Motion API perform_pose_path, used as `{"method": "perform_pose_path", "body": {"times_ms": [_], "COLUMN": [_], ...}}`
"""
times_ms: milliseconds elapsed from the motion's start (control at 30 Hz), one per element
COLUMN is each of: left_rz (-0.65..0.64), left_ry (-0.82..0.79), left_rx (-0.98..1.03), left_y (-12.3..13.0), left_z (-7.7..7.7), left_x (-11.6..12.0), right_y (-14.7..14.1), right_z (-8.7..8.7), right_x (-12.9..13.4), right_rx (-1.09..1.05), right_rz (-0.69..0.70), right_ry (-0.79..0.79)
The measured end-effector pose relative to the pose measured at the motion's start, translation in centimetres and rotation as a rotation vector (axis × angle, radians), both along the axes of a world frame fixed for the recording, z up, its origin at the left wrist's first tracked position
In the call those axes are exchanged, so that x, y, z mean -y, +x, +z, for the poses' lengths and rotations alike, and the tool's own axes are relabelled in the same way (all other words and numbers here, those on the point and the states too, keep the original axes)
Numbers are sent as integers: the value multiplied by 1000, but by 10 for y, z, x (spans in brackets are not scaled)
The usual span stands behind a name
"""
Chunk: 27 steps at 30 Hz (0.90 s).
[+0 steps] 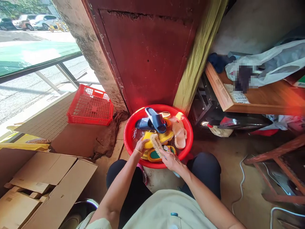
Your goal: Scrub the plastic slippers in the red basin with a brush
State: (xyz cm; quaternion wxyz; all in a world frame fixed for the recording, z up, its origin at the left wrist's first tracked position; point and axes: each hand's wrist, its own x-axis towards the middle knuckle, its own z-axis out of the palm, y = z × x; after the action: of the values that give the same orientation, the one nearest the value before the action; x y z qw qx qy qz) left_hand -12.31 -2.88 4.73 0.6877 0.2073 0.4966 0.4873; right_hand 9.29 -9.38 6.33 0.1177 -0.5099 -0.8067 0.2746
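Observation:
My left hand [140, 145] is closed on one end of a yellow slipper [148, 140] over a red basin [128, 140]. A scrub brush [156, 143] is gripped in my right hand [171, 159], its pale bristles lying against the slipper. Dark blue slippers [154, 118] are piled at the back of the basin, one across the other. A pale pink sandal [179, 136] leans at the right side. Close below my hands lies a yellow slipper with a green insole [152, 155]. Water in the basin is partly hidden by the footwear.
Behind the basin stands a dark red door [147, 57] with a yellow curtain [200, 54]. A red plastic crate [91, 105] and a brown cloth [111, 136] are on the left, with cardboard boxes [45, 168] nearer. To the right are a wooden board [269, 98] and a wooden stool [278, 156].

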Motion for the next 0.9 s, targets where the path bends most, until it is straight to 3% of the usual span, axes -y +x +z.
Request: {"method": "perform_pose_path", "body": {"times_ms": [133, 233, 367, 467, 567, 700, 800, 900], "left_rz": [-184, -274, -297, -355, -480, -618, -667, -689], "left_ry": [101, 178, 200, 231, 284, 376, 431, 457], "left_rx": [110, 99, -2, -78, -171, -296, -348, -348], "left_y": [-18, -26, -29, -34, -39, -39, -38, -38], "left_z": [12, 19, 20, 22, 28, 35, 35, 31], "left_x": [9, 18, 22, 18, 13, 11, 11, 12], "right_y": [14, 27, 31, 46, 81, 117, 106, 73], "right_z": [13, 13, 6, 13, 38, 78, 90, 84], "right_x": [-31, -48, -38, -22, -27, -57, -70, -68], "right_rx": [58, 9, -36, 88, 281, 479, 530, 509], "right_rz": [-153, -255, -107, 20, 105, 277, 352, 423], "right_ry": [55, 74, 106, 138, 183, 257, 304, 343]}}
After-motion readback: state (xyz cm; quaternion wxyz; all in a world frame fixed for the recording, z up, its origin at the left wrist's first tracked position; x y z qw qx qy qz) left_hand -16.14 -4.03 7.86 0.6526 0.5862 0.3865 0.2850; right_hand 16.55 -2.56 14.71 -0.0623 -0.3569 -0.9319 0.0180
